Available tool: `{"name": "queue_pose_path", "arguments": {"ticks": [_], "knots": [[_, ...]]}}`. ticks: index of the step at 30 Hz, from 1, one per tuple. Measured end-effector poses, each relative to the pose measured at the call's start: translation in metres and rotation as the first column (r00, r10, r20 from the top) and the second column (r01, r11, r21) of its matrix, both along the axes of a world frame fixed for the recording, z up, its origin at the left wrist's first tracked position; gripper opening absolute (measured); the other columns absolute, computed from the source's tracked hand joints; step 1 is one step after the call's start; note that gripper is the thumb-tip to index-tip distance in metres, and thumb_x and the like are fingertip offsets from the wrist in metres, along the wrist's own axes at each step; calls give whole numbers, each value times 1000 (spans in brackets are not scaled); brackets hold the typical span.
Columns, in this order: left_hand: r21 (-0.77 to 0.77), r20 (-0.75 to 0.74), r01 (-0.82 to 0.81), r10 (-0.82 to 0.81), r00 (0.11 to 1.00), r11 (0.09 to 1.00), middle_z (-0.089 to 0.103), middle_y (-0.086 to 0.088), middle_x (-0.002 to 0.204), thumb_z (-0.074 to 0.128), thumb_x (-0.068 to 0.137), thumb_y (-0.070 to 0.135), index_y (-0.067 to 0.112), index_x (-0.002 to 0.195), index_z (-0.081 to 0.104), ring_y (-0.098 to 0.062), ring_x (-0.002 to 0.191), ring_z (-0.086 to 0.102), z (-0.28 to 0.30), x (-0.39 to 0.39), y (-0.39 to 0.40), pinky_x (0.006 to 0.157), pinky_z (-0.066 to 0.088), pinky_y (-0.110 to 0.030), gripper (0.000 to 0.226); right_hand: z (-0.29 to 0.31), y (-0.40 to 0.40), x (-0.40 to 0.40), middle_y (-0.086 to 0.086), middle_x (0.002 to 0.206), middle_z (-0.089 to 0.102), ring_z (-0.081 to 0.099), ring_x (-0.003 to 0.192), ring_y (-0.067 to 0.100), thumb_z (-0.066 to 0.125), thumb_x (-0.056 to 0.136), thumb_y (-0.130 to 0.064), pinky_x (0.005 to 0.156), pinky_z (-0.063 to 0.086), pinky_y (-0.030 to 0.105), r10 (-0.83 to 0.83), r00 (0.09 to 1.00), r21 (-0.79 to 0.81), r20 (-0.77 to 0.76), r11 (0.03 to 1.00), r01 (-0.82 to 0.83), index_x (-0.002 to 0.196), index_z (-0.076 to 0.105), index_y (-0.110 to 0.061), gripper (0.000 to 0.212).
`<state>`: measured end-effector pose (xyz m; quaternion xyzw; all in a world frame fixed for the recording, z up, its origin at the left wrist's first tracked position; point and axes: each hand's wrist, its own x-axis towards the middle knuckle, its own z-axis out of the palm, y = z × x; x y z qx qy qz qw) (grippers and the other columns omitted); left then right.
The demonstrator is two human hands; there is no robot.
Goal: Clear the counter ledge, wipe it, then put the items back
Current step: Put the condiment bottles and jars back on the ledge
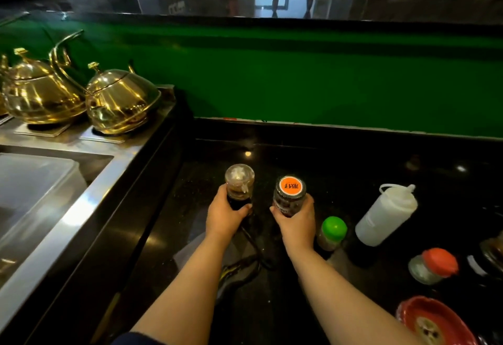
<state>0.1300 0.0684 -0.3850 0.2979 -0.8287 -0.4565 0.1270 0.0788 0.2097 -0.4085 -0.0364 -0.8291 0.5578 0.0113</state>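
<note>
The left hand [223, 215] is gripping a dark bottle with a clear cap [239, 187], fingers and thumb curling round its lower body. Just beside it, the right hand [297, 222] is grasping a jar with an orange lid [290, 193] in the same way, thumb wrapping the near side. Both containers are standing upright and close together, side by side but apart, over the black counter [340, 159]; whether their bases are touching it or hanging just above cannot be told.

Immediately right of the right hand, a small bottle with a green cap [332, 233] is standing on the counter, nearly touching the wrist. Further right of that hand, a white squeeze bottle [383, 215] is sitting with its capped nozzle up. Nearer the person and still to the right, a jar with a red lid [434, 265] is resting on the counter, and a red dish [413, 314] is showing at the lower corner.

Beyond both hands, a green wall panel [326, 78] is rising behind the counter. Well to the left of the left hand, 2 golden kettles [119, 100] are sitting on a steel surface beside a steel sink [89, 197], which is holding a clear plastic tub [35, 181]. Below the 2 forearms, a dark cable [251, 246] is trailing.
</note>
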Motion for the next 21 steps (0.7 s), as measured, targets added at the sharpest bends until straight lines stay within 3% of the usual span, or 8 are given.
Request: {"name": "queue_pose_path", "arguments": {"ticks": [6, 11, 14, 21], "knots": [[-1, -57, -54, 53, 997, 999, 62, 2, 118, 80, 74, 20, 21, 120, 52, -15, 114, 57, 9, 6, 7, 89, 43, -23, 54, 1, 9, -2, 3, 123, 61, 56, 118, 21, 86, 67, -21, 97, 44, 30, 65, 998, -24, -20, 998, -66, 126, 50, -17, 70], [-12, -163, -104, 101, 981, 994, 62, 5, 118, 79, 74, 23, 22, 124, 51, -11, 111, 56, 44, 25, 10, 89, 44, -24, 57, 20, 13, 5, -1, 123, 61, 57, 117, 19, 86, 67, -24, 100, 47, 37, 150, 988, -59, -41, 987, -153, 126, 49, -24, 70], [-42, -228, -116, 103, 968, 992, 59, 12, 108, 80, 74, 22, 22, 121, 54, -2, 100, 53, 73, 40, 3, 82, 40, -15, 54, 51, 8, 7, 1, 125, 60, 56, 118, 21, 86, 68, -24, 97, 45, 33, 191, 979, -104, -69, 975, -198, 128, 45, -22, 73], [-117, -381, -171, 115, 917, 978, 62, 10, 111, 82, 71, 26, 23, 118, 57, -6, 102, 56, 142, 57, -34, 83, 42, -19, 53, 154, -31, -5, -3, 114, 63, 60, 106, 15, 85, 70, -24, 87, 45, 25, 346, 899, -187, -267, 897, -401, 121, 46, -22, 65]]}}
